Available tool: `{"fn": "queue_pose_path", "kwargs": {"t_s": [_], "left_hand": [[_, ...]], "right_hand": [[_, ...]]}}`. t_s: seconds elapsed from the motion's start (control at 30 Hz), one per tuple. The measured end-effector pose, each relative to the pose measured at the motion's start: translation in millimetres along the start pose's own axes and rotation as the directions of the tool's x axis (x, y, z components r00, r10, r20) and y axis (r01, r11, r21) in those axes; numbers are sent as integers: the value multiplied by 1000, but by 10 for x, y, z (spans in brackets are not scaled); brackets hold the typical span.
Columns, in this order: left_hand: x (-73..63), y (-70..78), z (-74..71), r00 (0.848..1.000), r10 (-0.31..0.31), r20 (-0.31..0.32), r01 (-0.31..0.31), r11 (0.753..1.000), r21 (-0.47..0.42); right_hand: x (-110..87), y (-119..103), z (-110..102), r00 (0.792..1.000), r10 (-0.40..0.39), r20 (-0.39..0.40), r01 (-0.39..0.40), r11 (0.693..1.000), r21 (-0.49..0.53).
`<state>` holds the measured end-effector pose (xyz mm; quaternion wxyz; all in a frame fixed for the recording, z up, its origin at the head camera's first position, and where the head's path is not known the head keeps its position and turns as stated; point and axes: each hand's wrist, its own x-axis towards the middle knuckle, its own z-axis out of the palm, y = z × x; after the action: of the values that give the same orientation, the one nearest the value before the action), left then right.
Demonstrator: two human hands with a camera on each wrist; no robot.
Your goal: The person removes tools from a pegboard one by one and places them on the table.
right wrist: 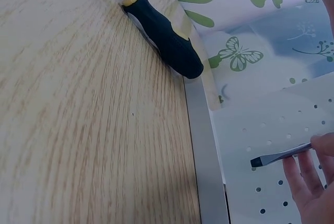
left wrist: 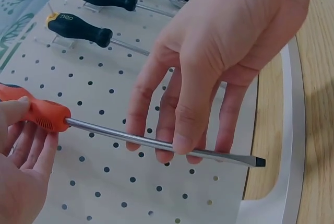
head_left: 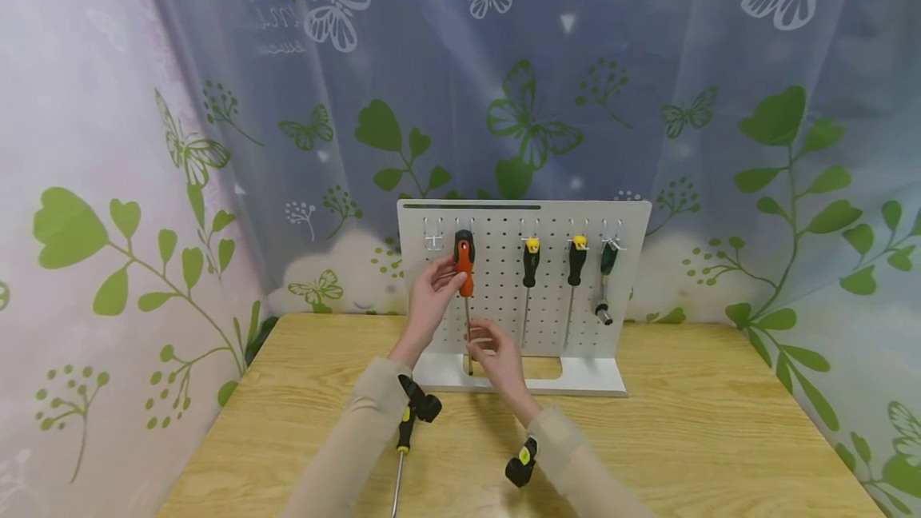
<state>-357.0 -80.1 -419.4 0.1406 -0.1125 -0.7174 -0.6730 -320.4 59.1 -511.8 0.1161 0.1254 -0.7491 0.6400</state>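
Observation:
An orange and black flathead screwdriver (head_left: 464, 266) stands upright, tip down, in front of a white pegboard (head_left: 500, 330). My left hand (head_left: 429, 300) holds its orange handle between thumb and fingers. Lower down, my right hand (head_left: 501, 358) pinches the steel shaft (left wrist: 120, 134) just above the flat dark tip (right wrist: 257, 162). The handle's top is at a hook on the board; whether it sits in the hook I cannot tell. To its right hang two black screwdrivers with yellow ends (head_left: 531, 262) (head_left: 578, 260) and a green-handled ratchet wrench (head_left: 608, 270).
A bare hook (head_left: 433, 238) is at the board's upper left. Another black and yellow screwdriver (head_left: 404, 430) lies on the wooden table (head_left: 691, 422), near my left wrist. The board's white base (head_left: 593, 378) stands on the table, with a patterned curtain (head_left: 446, 102) behind.

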Motion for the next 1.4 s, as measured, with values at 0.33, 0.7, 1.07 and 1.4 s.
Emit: {"fn": "queue_pose_path", "kwargs": {"t_s": [0.33,0.7,1.07,1.4], "left_hand": [[-59,60,10,1000,-3,-16,3,1000,-12],[-150,174,-13,1000,-22,-1,22,999,-37],[-229,296,-38,998,-70,8,70,997,-39],[-293,361,-61,995,-91,38,94,994,-62]], "right_hand": [[-87,-120,0,998,-63,16,64,998,-17],[-227,-161,-63,997,-42,61,38,997,66],[-361,-380,-124,992,44,120,-57,993,106],[-516,-721,-193,988,58,146,-77,989,124]]}}
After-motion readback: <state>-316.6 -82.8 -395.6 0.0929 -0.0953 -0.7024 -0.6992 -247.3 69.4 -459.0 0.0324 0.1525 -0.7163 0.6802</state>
